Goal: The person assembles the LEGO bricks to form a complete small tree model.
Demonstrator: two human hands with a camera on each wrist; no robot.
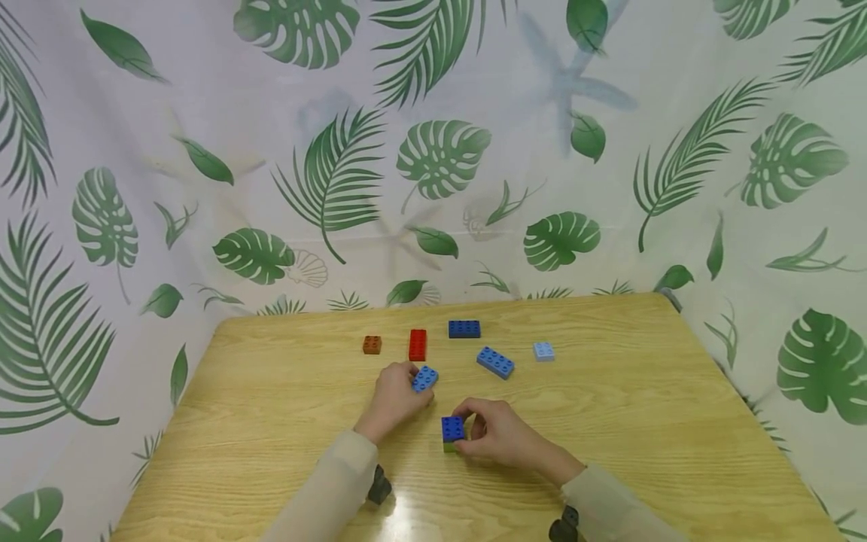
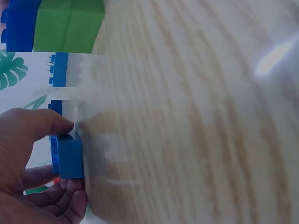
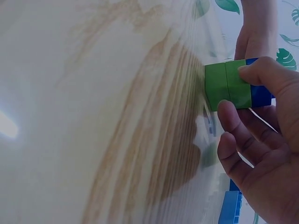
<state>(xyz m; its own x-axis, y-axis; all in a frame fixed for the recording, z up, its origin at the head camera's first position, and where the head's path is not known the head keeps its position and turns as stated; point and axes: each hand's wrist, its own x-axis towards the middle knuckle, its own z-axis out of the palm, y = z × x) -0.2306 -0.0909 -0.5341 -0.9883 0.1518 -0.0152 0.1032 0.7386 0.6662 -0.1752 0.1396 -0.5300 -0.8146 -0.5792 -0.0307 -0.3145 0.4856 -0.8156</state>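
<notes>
My left hand (image 1: 396, 399) grips a medium-blue toy building brick (image 1: 424, 379), studs up, by its sides. In the left wrist view that brick (image 2: 71, 158) is between thumb and fingers, close to the tabletop. To its right and nearer me, my right hand (image 1: 501, 433) pinches a small stack with a dark blue brick (image 1: 452, 427) on top. Below that, the right wrist view shows two green layers (image 3: 228, 86) with a seam between them. The stack stands upright at the table surface; whether it touches cannot be told.
Farther back on the wooden table (image 1: 271, 391) lie an orange-brown brick (image 1: 372, 345), a red brick (image 1: 418, 345), a dark blue brick (image 1: 463, 329), a medium-blue brick (image 1: 495, 362) and a small light blue brick (image 1: 543, 351). A leaf-patterned cloth (image 1: 488, 248) hangs behind the table.
</notes>
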